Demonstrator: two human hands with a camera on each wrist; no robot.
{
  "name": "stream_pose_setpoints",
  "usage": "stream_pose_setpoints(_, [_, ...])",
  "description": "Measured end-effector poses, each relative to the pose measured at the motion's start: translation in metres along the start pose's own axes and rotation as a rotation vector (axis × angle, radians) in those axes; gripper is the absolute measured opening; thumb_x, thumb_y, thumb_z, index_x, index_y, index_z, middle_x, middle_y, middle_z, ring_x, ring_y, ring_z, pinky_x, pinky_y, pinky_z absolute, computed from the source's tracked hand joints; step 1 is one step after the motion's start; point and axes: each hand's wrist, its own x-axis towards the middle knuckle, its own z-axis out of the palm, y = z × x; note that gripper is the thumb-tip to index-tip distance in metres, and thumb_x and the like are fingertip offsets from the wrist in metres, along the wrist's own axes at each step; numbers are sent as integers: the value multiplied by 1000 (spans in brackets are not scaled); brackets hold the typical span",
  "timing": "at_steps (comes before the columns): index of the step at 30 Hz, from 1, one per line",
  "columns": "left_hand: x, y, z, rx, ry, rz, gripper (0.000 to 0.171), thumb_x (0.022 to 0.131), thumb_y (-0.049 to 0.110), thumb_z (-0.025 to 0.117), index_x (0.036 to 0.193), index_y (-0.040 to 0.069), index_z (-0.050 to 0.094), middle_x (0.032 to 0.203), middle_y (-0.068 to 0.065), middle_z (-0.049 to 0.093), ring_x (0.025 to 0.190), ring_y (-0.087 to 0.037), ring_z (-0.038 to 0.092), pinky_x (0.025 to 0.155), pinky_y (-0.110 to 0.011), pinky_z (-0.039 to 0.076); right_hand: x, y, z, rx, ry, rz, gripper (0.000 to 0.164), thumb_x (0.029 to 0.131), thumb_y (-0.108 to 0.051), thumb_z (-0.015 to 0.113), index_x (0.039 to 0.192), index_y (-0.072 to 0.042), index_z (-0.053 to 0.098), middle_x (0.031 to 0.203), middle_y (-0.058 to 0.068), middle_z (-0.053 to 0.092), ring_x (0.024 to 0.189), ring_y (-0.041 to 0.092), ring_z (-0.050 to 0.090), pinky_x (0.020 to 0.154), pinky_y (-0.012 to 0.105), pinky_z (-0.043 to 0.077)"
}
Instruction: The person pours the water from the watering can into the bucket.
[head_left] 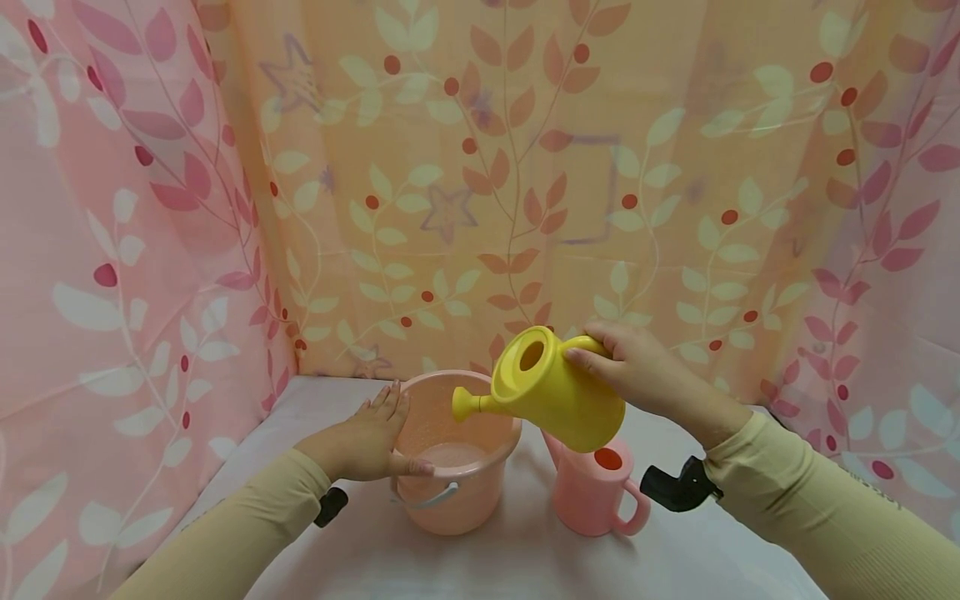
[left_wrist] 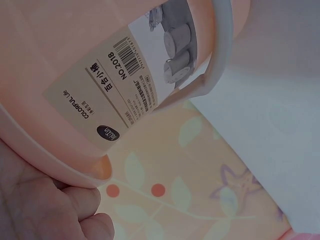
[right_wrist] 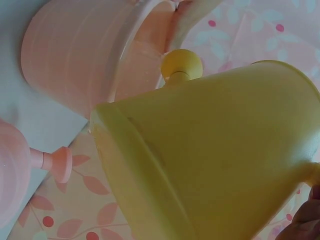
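Observation:
By its handle, my right hand (head_left: pixel 637 367) grips a yellow watering can (head_left: pixel 581 408). The can is tilted to the left, and its round spout head sits over the opening of a peach-coloured bucket (head_left: pixel 457 500). My left hand (head_left: pixel 367 437) rests against the bucket's left rim, its fingers fairly straight and its thumb along the front of the rim. In the left wrist view a printed label (left_wrist: pixel 107 95) shows on the bucket's side. Whether water is flowing from the spout cannot be made out.
A pink watering can (head_left: pixel 592 500) stands upright just right of the bucket, partly below the yellow one, its handle to the right. The bucket's pale handle (head_left: pixel 431 497) hangs at its front. Leaf-patterned curtains (head_left: pixel 510 208) enclose the white tabletop (head_left: pixel 337 550) behind and at both sides.

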Motion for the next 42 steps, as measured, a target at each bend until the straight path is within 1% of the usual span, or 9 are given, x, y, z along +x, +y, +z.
stream_pose_setpoints(14, [0,1,-1,-14,4,-4,116,61,80,37,137,-4,11,142,-22,1,129,-33,1,101,-49,10,0,1,0,-6,4,-15,24,83,-38,55,79,-14,55,65,4,49,64,19,48,55,29,43])
stream_pose_setpoints(22, [0,1,-1,-15,1,-2,116,61,80,36,137,-4,11,142,-21,0,130,-30,-2,102,-48,9,0,0,0,-4,4,-9,23,83,-38,55,79,-15,54,66,4,49,64,20,49,55,29,44])
stream_pose_setpoints(27, [0,1,-1,-11,-1,-4,116,61,80,36,137,-4,11,142,-21,0,130,-31,-1,101,-48,9,0,1,1,-3,3,-10,26,83,-39,55,80,-13,54,66,4,48,63,19,48,55,29,43])
stream_pose_setpoints(34, [0,1,-1,-11,4,-6,116,61,80,37,137,-4,11,142,-22,1,129,-33,1,101,-49,10,1,1,0,-20,10,-25,25,83,-38,55,78,-13,54,64,4,46,62,19,46,54,29,41])
stream_pose_setpoints(42, [0,2,-1,-9,-6,-8,117,61,80,37,137,-4,10,142,-22,0,129,-32,0,101,-49,10,1,1,0,-4,0,-6,26,83,-39,54,81,-13,55,67,4,49,64,19,48,56,29,43])
